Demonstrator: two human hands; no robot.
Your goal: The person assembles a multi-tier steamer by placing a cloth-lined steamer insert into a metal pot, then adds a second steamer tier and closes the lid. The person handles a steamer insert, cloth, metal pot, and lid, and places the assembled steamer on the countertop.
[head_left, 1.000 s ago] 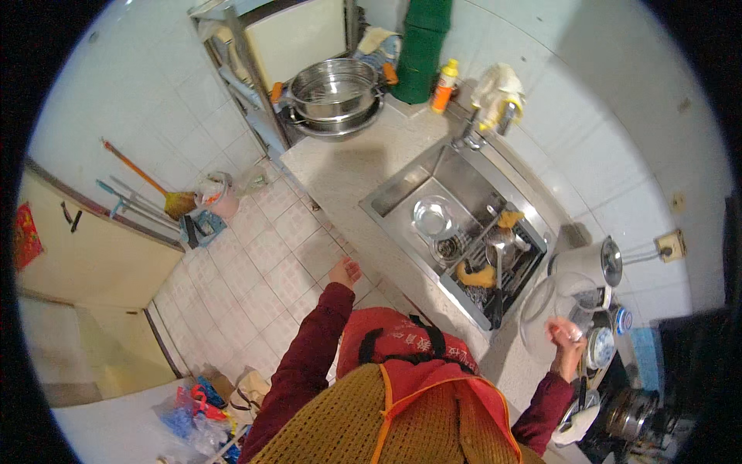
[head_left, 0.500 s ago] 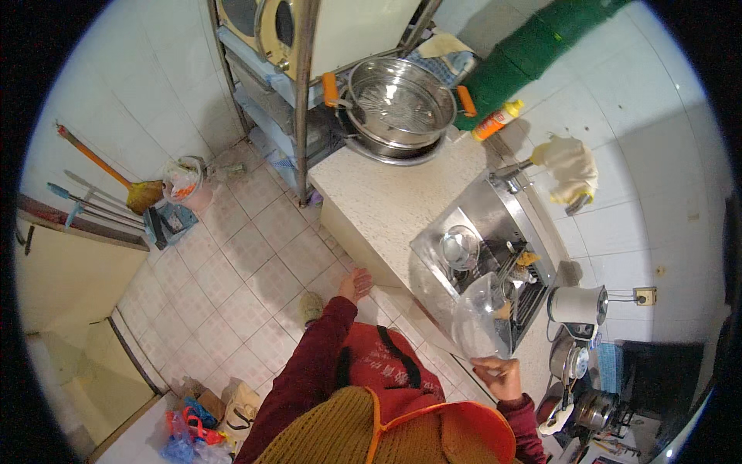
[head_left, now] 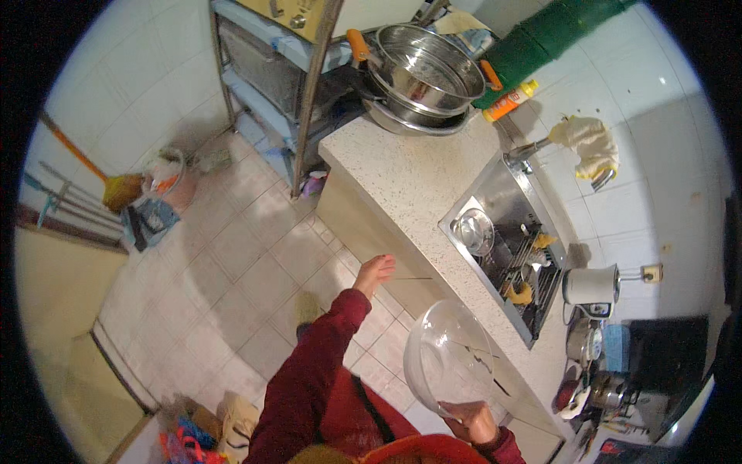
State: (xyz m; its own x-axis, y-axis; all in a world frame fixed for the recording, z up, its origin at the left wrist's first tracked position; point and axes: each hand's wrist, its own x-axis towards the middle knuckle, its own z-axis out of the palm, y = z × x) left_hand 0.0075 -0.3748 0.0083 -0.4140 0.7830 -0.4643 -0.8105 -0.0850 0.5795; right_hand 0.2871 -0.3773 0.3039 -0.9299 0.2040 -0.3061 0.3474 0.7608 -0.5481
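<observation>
My right hand (head_left: 473, 422) grips the near rim of a large clear bowl (head_left: 433, 359). The bowl is tilted and hangs over the floor, in front of the counter edge. Nothing shows inside it. Held out to the left of the bowl, my left hand (head_left: 376, 272) is empty, its fingers stretched out near the cabinet front. Beyond the bowl, the steel sink (head_left: 497, 192) holds a small round metal bowl (head_left: 473, 232) and a dark rack (head_left: 553, 280) with sponge-like yellowish pieces.
Stacked steel pots (head_left: 421, 73) with orange handles stand at the counter's far end, by a yellow-and-orange bottle (head_left: 510, 101). A cloth-wrapped faucet (head_left: 533, 147) rises behind the sink. A white kettle (head_left: 591, 286) is to its right. A broom (head_left: 120, 189) and bucket (head_left: 176, 185) stand left.
My right hand has brought the clear bowl from over the sink leftward and toward me, past the counter edge. My left hand has moved slightly right and forward. The whole view has shifted.
</observation>
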